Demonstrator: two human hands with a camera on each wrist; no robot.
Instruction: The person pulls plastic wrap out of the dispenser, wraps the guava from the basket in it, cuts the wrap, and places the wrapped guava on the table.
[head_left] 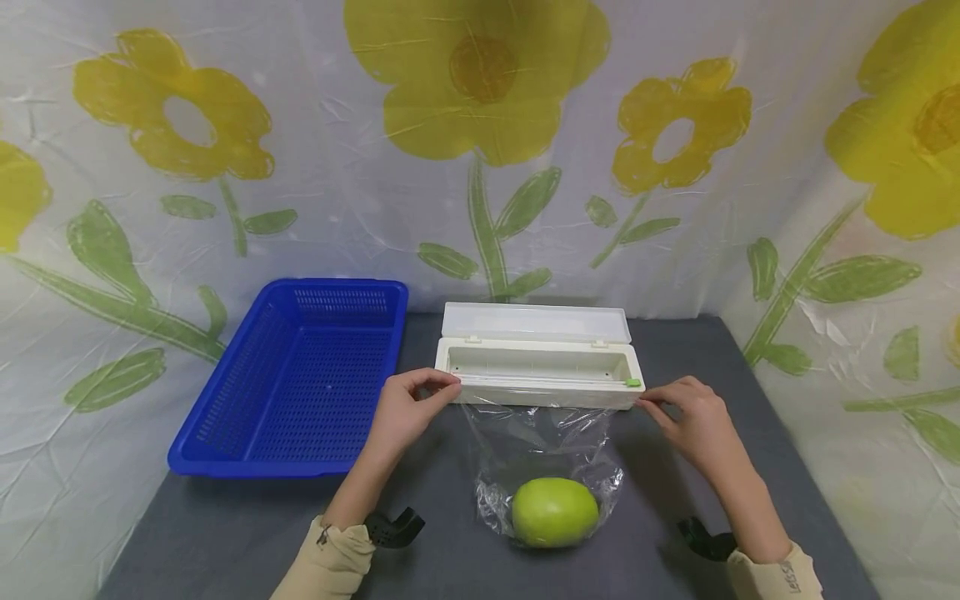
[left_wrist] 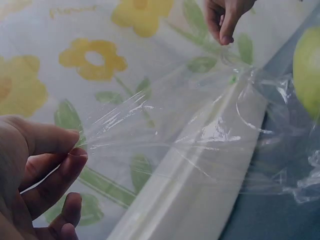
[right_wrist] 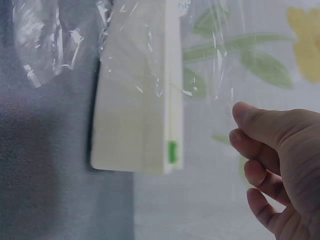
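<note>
Cling film (head_left: 536, 433) spreads across the dark grey tabletop (head_left: 442, 567), its near end crumpled about the green oval fruit (head_left: 555, 510) closest to us. Farther off, we see the left hand (head_left: 401, 412) pinching the film between thumb and fingers by the left end of the white film dispenser (head_left: 540, 360); the right hand (head_left: 693, 417) pinches it by the right end, near a green slider (head_left: 633, 382). The blue perforated basket (head_left: 288, 468) sits to the left. Beyond, we find the dispenser's raised lid (head_left: 536, 322), then a flower-printed curtain (head_left: 337, 208).
</note>
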